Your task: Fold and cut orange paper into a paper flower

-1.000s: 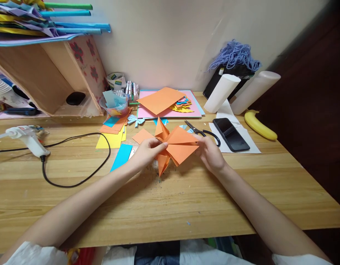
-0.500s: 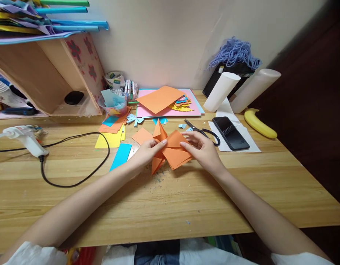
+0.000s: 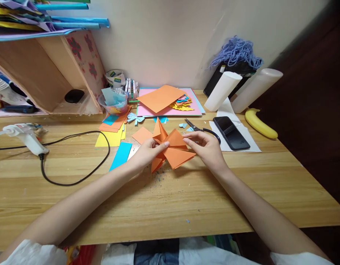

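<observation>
A folded orange paper piece (image 3: 174, 149) with several pointed flaps lies on the wooden table (image 3: 170, 195) in the middle. My left hand (image 3: 146, 152) pinches its centre from the left, fingers closed on the paper. My right hand (image 3: 207, 147) holds the right flap, fingertips on its upper edge. Black-handled scissors (image 3: 203, 129) lie just behind my right hand.
A glue gun (image 3: 23, 136) with a black cord (image 3: 76, 173) lies at the left. Coloured paper sheets (image 3: 113, 134), a pink sheet stack (image 3: 170, 103), a phone (image 3: 231, 133), a banana (image 3: 259, 124), two white rolls (image 3: 222, 91) and a wooden shelf box (image 3: 48, 81) stand behind.
The right flap has been folded inward, so the orange piece is narrower. My right hand moved left toward the centre; my left hand stayed put.
</observation>
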{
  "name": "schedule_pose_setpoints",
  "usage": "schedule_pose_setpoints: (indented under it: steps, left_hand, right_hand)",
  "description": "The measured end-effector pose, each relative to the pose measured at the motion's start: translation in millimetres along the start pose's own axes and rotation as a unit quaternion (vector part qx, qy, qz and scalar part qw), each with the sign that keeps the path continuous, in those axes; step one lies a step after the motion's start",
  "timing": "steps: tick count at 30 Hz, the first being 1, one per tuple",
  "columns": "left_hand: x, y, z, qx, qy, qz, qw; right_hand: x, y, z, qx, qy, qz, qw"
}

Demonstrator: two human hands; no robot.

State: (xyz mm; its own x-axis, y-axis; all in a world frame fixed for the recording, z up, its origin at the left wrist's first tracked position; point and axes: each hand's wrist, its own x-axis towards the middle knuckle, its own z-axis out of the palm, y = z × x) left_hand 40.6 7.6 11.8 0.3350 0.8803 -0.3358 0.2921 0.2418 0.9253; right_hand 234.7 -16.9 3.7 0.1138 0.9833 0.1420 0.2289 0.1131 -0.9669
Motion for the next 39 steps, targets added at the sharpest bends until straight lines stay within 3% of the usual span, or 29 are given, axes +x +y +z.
schedule_pose_setpoints:
  steps: [5, 12, 15, 16, 20, 25, 32, 39]
  left_hand:
    - [0.4, -0.6, -1.1, 0.0, -0.006, -0.009, 1.0]
    - [-8.4, 8.2, 2.4, -0.118, -0.041, -0.026, 0.992]
    - [-10.5, 10.0, 1.5, -0.162, -0.058, -0.013, 0.985]
    - [-10.2, 9.2, 0.6, -0.169, -0.075, -0.021, 0.983]
    - [-6.5, -1.1, -3.5, -0.212, -0.052, -0.046, 0.975]
    - [-7.1, -9.6, -13.1, -0.166, -0.011, -0.032, 0.986]
    - [-15.7, -14.2, -49.8, 0.02, 0.063, 0.044, 0.997]
    - [-14.9, -28.7, -76.4, 0.027, 0.04, 0.064, 0.997]
  right_hand:
    - [-0.2, 1.9, -0.3, -0.015, 0.01, -0.01, 1.0]
    - [-6.9, -4.3, 3.1, -0.093, 0.119, -0.109, 0.983]
    - [-5.0, -4.4, 3.7, -0.097, 0.109, -0.119, 0.982]
    - [-3.4, -3.1, 3.9, -0.089, 0.094, -0.105, 0.986]
    - [3.7, 7.7, 5.9, 0.012, -0.016, 0.026, 0.999]
    - [5.9, 16.8, 15.9, 0.125, -0.089, 0.162, 0.975]
    - [2.9, -1.4, 48.1, 0.151, -0.136, 0.19, 0.961]
    - [10.0, -8.4, 86.7, 0.136, -0.097, 0.175, 0.97]
